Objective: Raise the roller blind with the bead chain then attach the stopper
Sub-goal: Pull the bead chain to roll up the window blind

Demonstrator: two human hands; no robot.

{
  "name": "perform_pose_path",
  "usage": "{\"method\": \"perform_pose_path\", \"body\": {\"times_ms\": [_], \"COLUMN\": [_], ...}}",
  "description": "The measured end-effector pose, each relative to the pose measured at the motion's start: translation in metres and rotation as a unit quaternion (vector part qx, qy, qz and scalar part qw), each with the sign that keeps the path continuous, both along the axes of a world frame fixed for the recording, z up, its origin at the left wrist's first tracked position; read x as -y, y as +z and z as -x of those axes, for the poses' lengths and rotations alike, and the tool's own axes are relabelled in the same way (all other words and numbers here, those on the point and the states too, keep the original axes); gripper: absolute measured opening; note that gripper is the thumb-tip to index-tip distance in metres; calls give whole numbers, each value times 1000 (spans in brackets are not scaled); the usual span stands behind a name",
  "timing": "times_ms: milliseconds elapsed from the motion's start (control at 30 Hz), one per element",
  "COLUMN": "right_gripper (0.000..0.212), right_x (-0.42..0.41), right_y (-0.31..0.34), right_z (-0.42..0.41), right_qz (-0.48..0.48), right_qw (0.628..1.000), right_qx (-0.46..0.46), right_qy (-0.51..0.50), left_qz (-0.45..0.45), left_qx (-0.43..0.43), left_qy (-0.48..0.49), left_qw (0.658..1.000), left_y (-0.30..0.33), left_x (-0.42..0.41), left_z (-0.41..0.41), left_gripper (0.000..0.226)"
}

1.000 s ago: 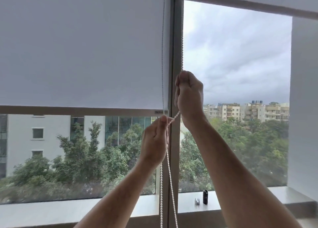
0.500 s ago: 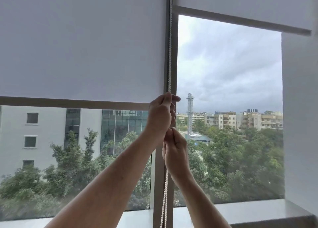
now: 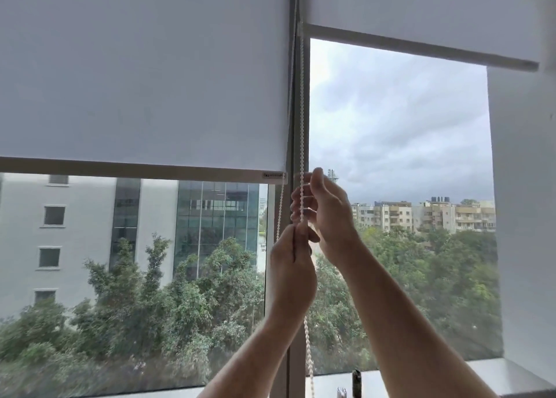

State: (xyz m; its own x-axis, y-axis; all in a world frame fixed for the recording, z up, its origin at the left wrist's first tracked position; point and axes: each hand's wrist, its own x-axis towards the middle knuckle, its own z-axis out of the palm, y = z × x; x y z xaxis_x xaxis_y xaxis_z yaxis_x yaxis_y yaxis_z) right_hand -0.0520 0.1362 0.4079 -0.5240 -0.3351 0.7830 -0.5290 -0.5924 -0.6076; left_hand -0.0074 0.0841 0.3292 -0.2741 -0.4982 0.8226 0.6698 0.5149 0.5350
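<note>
A white bead chain (image 3: 301, 127) hangs in front of the grey window mullion (image 3: 298, 349) between two white roller blinds. The left blind (image 3: 144, 72) ends at a bottom bar about mid-window; the right blind (image 3: 421, 9) sits much higher. My left hand (image 3: 290, 273) is closed on the chain, just below my right hand. My right hand (image 3: 329, 214) has its fingers curled round the same strand, thumb pointing up. A second, thinner strand (image 3: 280, 208) runs down to my left hand. Below the hands the chain (image 3: 308, 352) hangs loose toward the sill.
On the white window sill (image 3: 496, 376), near the mullion, stand a small black cylinder (image 3: 356, 379) and a small shiny piece (image 3: 341, 393). A white wall (image 3: 526, 217) closes the right side. Trees and buildings lie beyond the glass.
The hands have swapped places on the chain: my left hand came down from the upper grip, my right hand went up above it. The view has tilted upward.
</note>
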Motion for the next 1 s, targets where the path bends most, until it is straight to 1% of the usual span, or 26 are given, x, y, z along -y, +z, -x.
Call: {"method": "perform_pose_path", "body": {"times_ms": [67, 133, 200, 300, 367, 400, 500, 567, 667, 733, 867, 933, 1000], "right_gripper": [37, 32, 31, 37, 39, 39, 38, 38, 40, 43, 41, 37, 38], "right_x": [-1, 3, 12, 22, 19, 16, 9, 9, 13, 16, 26, 28, 24], "right_y": [25, 43, 51, 47, 47, 48, 49, 42, 20, 1, -43, -63, -73], "right_z": [-13, -24, -32, -35, -36, -37, -39, -43, -48, -45, -38, -38, -36], "right_qz": [-8, -3, 18, 55, 80, 90, 113, 113, 101, 97, 70, 50, 37], "right_qw": [999, 999, 1000, 995, 993, 992, 990, 988, 987, 987, 992, 994, 996], "right_qx": [-8, 8, 21, -26, -48, -55, -71, -88, -91, -89, -70, -61, -51], "right_qy": [33, 38, 6, -77, -79, -72, -52, -62, -91, -96, -76, -73, -70], "left_qz": [-22, -15, -6, -17, -33, -31, -26, -41, -42, -18, 41, 20, -26], "left_qx": [-5, -13, -14, -12, -14, -16, -19, -1, 7, 11, 35, 43, 25], "left_qy": [-18, -20, -22, -66, -121, -129, -85, -55, -52, -55, -82, -91, -98], "left_qw": [1000, 1000, 1000, 998, 992, 991, 996, 998, 998, 998, 995, 995, 995], "left_y": [-6, -7, -6, -3, 0, 1, 11, 29, 70, 100, 151, 165, 168], "left_x": [2, 1, -1, 3, 10, 14, 28, 35, 38, 33, 7, -3, -6], "left_z": [0, -4, -6, -7, -9, -9, -13, -14, -22, -31, -48, -47, -39], "left_gripper": [33, 36, 39, 37, 38, 39, 44, 43, 47, 46, 32, 32, 34]}}
